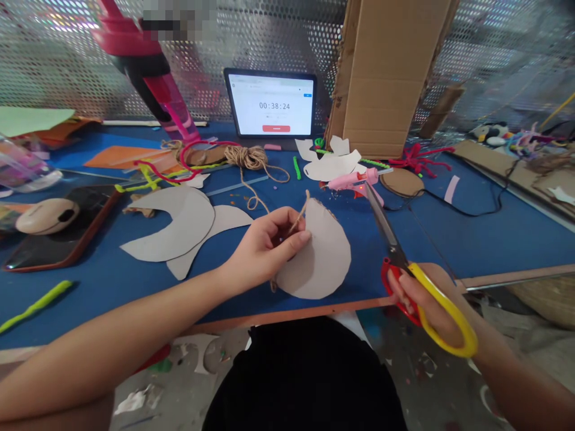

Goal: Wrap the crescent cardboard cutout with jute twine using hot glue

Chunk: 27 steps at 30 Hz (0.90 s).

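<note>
My left hand (269, 245) pinches a white rounded cardboard piece (323, 257) at its upper left edge, together with brown twine (300, 216). The twine's short end sticks up beside the card's pointed top. From the hand the twine runs back to a loose bundle (247, 157) on the blue table. My right hand (426, 299) has its fingers in the red and yellow handles of a pair of scissors (395, 248). The blades look closed and point up and away, to the right of the card. Behind the card lies a pink glue gun (354, 182).
White crescent cutouts (188, 218) lie left of my left hand, near a phone (67, 239) with a pale mouse-like object on it. At the back stand a tablet (274, 105), a pink bottle (157, 78) and upright cardboard (381, 78). A black cord (471, 209) crosses the right side.
</note>
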{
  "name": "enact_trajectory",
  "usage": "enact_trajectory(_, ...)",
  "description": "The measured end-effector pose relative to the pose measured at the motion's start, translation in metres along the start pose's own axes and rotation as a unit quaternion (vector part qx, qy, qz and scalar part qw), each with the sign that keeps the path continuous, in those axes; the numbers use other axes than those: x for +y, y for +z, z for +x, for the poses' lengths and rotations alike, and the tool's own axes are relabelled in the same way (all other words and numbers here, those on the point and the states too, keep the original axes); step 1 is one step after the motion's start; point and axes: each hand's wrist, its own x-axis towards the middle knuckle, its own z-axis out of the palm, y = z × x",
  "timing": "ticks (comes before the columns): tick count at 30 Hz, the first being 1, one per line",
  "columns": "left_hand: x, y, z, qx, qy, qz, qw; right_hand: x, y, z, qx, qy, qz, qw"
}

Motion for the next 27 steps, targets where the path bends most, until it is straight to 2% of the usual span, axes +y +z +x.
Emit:
enact_trajectory(2, -0.001, -0.004, 0.003, 0.024, 0.025, 0.021, 0.999, 0.005, -0.007, 0.003, 0.043, -0.012, -0.093, 0.995)
enact_trajectory(4, -0.001, -0.01, 0.007, 0.06, 0.078, 0.049, 0.994, 0.009, -0.014, 0.008, 0.079, -0.008, -0.204, 0.976)
enact_trajectory(7, -0.001, -0.023, 0.016, 0.085, 0.22, 0.13, 0.963, 0.014, -0.022, 0.017, 0.084, 0.049, -0.345, 0.933)
enact_trajectory(9, -0.003, -0.032, 0.021, 0.055, 0.317, 0.221, 0.92, 0.017, -0.024, 0.024, 0.06, 0.1, -0.405, 0.907)
enact_trajectory(12, -0.008, -0.039, 0.025, -0.032, 0.385, 0.313, 0.867, 0.022, -0.026, 0.032, 0.017, 0.167, -0.458, 0.873)
enact_trajectory(15, -0.011, -0.042, 0.022, -0.138, 0.408, 0.357, 0.829, 0.029, -0.028, 0.033, -0.011, 0.19, -0.484, 0.854)
enact_trajectory(18, -0.006, -0.044, 0.015, -0.218, 0.401, 0.413, 0.788, 0.039, -0.035, 0.031, -0.012, 0.173, -0.498, 0.85)
enact_trajectory(21, 0.005, -0.044, 0.007, -0.234, 0.405, 0.472, 0.748, 0.047, -0.045, 0.027, -0.002, 0.142, -0.487, 0.861)
enact_trajectory(24, 0.012, -0.039, 0.0, -0.224, 0.447, 0.501, 0.706, 0.052, -0.055, 0.024, -0.004, 0.117, -0.47, 0.875)
enact_trajectory(27, 0.009, -0.033, -0.002, -0.231, 0.495, 0.506, 0.667, 0.057, -0.064, 0.02, -0.023, 0.13, -0.469, 0.873)
